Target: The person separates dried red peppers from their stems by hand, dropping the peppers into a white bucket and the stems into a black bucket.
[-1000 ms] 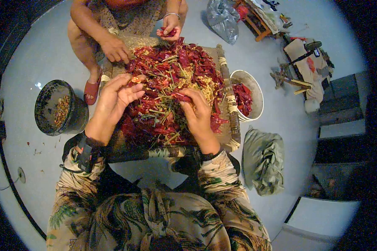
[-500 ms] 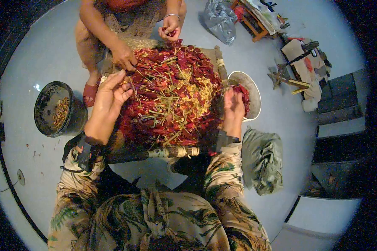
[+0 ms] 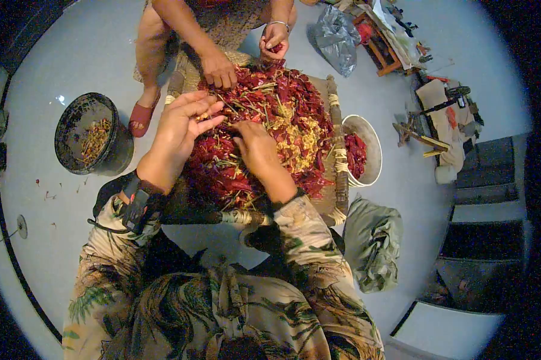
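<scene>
A large heap of dried red chilies [image 3: 222, 162], mixed with stems and yellow seeds [image 3: 297, 141], lies on a low woven-topped stand. My left hand [image 3: 183, 123] is above the heap's left side, palm turned up, with its fingers loosely curled around small yellowish bits that look like chili stems. My right hand [image 3: 258, 147] reaches onto the middle of the heap, palm down. Its thumb and fingers are apart at the chilies, and nothing shows between them. Across the heap, another person's hand [image 3: 218, 69] touches the chilies, and their other hand [image 3: 274, 45] holds some red chili.
A black bucket [image 3: 123, 150] with stems stands at the left. At the right is a white bucket [image 3: 375, 147] holding red chilies. A grey-green bag [image 3: 375, 240] lies below it; a grey plastic bag [image 3: 336, 39] sits at the back. The stand has a wooden frame [image 3: 340, 180].
My right hand has moved left from beside the white bucket onto the chili heap. My left hand's fingers have stretched out somewhat over the heap. The view has shifted.
</scene>
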Available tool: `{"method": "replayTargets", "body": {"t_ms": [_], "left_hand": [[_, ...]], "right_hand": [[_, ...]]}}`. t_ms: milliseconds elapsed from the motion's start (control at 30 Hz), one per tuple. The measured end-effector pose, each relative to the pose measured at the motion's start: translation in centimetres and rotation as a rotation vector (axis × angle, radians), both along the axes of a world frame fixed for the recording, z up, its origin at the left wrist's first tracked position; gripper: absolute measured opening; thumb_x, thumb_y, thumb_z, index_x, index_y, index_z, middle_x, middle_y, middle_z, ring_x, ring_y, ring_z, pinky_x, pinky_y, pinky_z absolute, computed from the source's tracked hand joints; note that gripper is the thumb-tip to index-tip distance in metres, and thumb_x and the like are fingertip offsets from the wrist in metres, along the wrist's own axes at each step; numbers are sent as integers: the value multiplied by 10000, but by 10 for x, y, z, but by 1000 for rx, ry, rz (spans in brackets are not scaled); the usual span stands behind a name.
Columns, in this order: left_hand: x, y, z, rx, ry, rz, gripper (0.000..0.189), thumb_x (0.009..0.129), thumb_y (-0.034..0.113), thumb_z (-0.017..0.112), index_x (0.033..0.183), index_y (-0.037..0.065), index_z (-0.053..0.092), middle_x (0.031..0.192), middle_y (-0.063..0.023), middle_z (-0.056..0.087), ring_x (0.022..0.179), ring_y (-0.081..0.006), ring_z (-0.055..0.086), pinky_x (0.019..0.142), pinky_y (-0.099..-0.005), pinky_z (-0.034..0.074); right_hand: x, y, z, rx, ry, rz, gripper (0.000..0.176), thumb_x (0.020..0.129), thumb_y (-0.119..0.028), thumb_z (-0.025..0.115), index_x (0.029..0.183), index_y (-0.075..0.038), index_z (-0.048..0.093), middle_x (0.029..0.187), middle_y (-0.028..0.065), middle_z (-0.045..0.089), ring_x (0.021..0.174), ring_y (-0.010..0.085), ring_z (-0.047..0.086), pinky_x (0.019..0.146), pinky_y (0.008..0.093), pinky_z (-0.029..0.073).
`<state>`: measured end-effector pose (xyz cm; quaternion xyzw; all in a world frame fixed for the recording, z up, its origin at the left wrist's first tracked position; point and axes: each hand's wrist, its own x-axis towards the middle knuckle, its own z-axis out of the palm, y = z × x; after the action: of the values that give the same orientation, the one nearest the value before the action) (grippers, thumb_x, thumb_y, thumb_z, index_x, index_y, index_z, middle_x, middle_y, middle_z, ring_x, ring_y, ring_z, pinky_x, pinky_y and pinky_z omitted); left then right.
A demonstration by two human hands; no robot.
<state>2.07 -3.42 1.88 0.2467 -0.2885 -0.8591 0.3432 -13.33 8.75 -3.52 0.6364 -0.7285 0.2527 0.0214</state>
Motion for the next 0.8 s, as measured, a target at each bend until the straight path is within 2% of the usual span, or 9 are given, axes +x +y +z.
{"method": "replayTargets", "body": {"t_ms": [200, 300, 333, 433, 467, 567, 700, 733, 800], "left_hand": [[3, -5, -6, -34, -47, 11, 230, 829, 65, 588, 1049, 38, 525, 958, -71, 583, 852, -180, 587, 756, -359, 528], [3, 1, 2, -57, -84, 5, 194, 837, 78, 591, 1025, 63, 543, 897, -26, 574, 765, -113, 555, 660, -273, 511], [2, 4, 3, -76, -95, -3, 175, 840, 85, 593, 1009, 70, 550, 867, -9, 569, 736, -95, 542, 628, -248, 497], [-2, 9, -4, -114, -104, -76, 130, 840, 106, 603, 960, 82, 561, 786, 33, 552, 658, -51, 502, 545, -200, 448], [-6, 12, -7, -124, -101, -111, 117, 839, 113, 608, 944, 86, 563, 759, 46, 545, 633, -38, 488, 519, -188, 430], [-11, 21, -10, -243, -174, -236, 108, 838, 121, 614, 927, 94, 560, 724, 56, 538, 583, -24, 462, 469, -174, 364], [-19, 37, -8, -430, -274, -351, 187, 795, 155, 677, 932, 104, 561, 711, 63, 532, 570, -10, 450, 468, -182, 334], [-20, 41, -8, -507, -242, -383, 242, 760, 162, 715, 930, 98, 554, 755, 52, 539, 632, -24, 484, 530, -186, 372], [-28, 51, -13, -618, -194, -305, 255, 748, 157, 725, 923, 95, 550, 795, 44, 539, 688, -40, 497, 589, -194, 393]], "right_hand": [[-8, -20, -26, 178, 281, -81, 191, 734, -89, 628, 913, -44, 579, 875, 151, 570, 856, 333, 559, 701, 419, 479], [-7, -5, -16, 58, 66, -78, 224, 716, -104, 660, 918, -36, 589, 876, 160, 591, 843, 338, 567, 692, 415, 476], [-8, 0, -14, -44, -8, -79, 218, 722, -143, 687, 879, -36, 581, 835, 99, 602, 785, 255, 589, 669, 380, 487], [-6, 14, -2, -33, -663, -213, 215, 772, -182, 683, 880, -23, 584, 804, 50, 589, 732, 190, 578, 669, 342, 480], [-13, 19, -13, -47, -904, -238, 148, 844, -184, 644, 868, -45, 601, 817, 0, 584, 727, 108, 551, 641, 259, 477], [-13, 36, 15, -39, -1512, -304, 172, 809, -203, 677, 834, -60, 585, 792, 29, 568, 718, 145, 566, 639, 285, 508], [-11, 53, 32, -203, -1961, -301, 104, 848, -137, 628, 872, -95, 536, 781, 42, 558, 727, 183, 586, 668, 361, 547], [-13, 56, 31, -255, -2038, -279, 100, 855, -112, 612, 889, -96, 519, 770, 49, 564, 713, 186, 590, 690, 413, 551], [-14, 61, 28, -269, -2083, -255, 83, 860, -114, 602, 894, -86, 532, 772, 51, 580, 715, 188, 598, 701, 423, 548]]}}
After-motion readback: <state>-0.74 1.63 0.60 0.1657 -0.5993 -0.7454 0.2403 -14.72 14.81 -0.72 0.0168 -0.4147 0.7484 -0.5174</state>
